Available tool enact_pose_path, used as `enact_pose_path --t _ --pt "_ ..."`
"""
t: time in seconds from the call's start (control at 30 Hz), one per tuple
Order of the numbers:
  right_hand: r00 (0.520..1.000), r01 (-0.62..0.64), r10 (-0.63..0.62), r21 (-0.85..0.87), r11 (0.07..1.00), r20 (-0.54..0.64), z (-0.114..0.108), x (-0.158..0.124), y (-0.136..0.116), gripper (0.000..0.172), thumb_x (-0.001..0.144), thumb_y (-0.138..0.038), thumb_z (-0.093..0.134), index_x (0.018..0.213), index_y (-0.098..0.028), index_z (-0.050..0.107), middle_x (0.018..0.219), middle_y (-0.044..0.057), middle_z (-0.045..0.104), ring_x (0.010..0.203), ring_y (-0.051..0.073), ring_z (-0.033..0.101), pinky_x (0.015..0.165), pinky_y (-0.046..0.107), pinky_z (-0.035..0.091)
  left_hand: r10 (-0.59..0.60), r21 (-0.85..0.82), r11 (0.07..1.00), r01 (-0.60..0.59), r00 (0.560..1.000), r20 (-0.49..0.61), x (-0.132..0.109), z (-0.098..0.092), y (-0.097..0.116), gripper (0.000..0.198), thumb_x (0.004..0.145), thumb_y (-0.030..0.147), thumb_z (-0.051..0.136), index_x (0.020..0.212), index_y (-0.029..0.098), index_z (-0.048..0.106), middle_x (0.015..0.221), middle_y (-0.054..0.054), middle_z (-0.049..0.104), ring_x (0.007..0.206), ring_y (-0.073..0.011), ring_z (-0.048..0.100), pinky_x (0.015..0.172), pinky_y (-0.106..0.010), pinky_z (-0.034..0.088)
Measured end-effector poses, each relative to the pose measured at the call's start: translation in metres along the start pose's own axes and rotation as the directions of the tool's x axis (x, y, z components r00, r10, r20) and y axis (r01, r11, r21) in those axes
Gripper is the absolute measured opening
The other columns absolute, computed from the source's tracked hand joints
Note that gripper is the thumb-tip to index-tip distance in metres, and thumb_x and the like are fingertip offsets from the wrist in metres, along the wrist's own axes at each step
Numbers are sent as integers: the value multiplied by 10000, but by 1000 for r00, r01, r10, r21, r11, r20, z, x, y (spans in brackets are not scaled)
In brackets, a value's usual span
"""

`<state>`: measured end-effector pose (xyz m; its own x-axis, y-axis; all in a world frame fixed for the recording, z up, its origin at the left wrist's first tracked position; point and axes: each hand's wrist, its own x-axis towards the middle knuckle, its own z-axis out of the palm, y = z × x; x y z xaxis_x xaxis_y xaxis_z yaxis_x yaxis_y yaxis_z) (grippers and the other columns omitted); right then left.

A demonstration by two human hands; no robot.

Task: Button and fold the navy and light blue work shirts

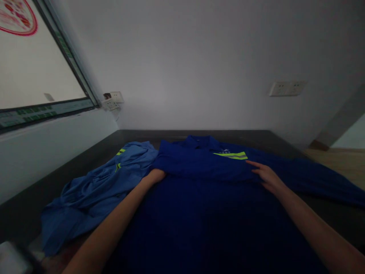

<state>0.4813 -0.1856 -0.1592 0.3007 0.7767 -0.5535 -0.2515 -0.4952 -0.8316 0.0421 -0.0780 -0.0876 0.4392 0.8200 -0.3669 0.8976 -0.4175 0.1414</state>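
Note:
A dark blue work jacket [196, 194] lies spread on a dark table, its collar toward the wall. A sleeve is folded across its chest, and a yellow-green and silver stripe [234, 155] shows beside the fold. My left hand [156, 176] is closed at the left end of this fold, fingers tucked under the cloth and partly hidden. On the right side of the jacket rests my right hand [266, 176], fingers stretched and apart, the index fingertip near the stripe. The other sleeve extends to the right over the table.
A lighter blue garment [105, 186] with yellow-green stripes lies crumpled left of the jacket. The dark table [159, 134] meets a pale wall with sockets [288, 88]. A window [42, 64] is at the left. A blurred pale object [14, 258] sits at the lower left.

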Motion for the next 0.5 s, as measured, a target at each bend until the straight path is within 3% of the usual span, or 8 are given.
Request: enact_pose_path --t 0.1,0.17,0.27,0.33,0.43,0.5 --pt "997 70 -72 -164 984 -9 -9 2 11 482 659 -92 607 1126 -183 683 936 80 741 743 189 692 675 301 562 103 5 995 -103 992 71 -26 -10 5 362 906 292 368 1135 209 636 1046 -83 693 1023 -227 621 931 -324 459" --pt "989 139 -148 -289 947 -7 -16 3 13 489 658 -146 664 1144 -189 678 987 83 734 776 197 687 712 310 552 132 20 991 -132 991 -11 -45 -20 3 322 905 301 385 1077 235 649 1070 -64 676 1014 -225 618 935 -336 458" --pt "975 204 -222 -438 876 9 -22 4 11 513 651 -214 715 1163 -201 676 1033 99 722 790 224 681 723 332 540 -28 69 996 51 952 -306 -64 -30 -10 283 888 309 438 1105 225 600 1176 -78 612 1122 -254 552 1005 -386 406" --pt "967 232 -252 -496 837 28 -24 5 10 519 651 -233 725 1167 -208 675 1039 103 718 819 242 679 738 342 533 -183 54 974 222 899 -397 -69 -29 -24 389 833 363 539 1170 170 536 1207 -129 572 1147 -293 523 1003 -420 402" --pt "961 257 -268 -563 786 64 -25 6 11 518 652 -259 724 1165 -202 673 1056 107 709 858 262 674 762 360 523 -324 -48 945 323 908 -266 -70 -21 -45 495 801 389 576 1209 121 491 1147 -148 595 1045 -281 580 919 -392 459" --pt "962 254 -260 -597 761 79 -27 9 15 506 648 -280 721 1145 -197 681 1066 117 703 862 273 672 767 374 519 -307 -89 951 295 933 -188 -69 -16 -56 410 835 375 522 1169 138 534 1083 -121 626 984 -253 601 894 -371 470"
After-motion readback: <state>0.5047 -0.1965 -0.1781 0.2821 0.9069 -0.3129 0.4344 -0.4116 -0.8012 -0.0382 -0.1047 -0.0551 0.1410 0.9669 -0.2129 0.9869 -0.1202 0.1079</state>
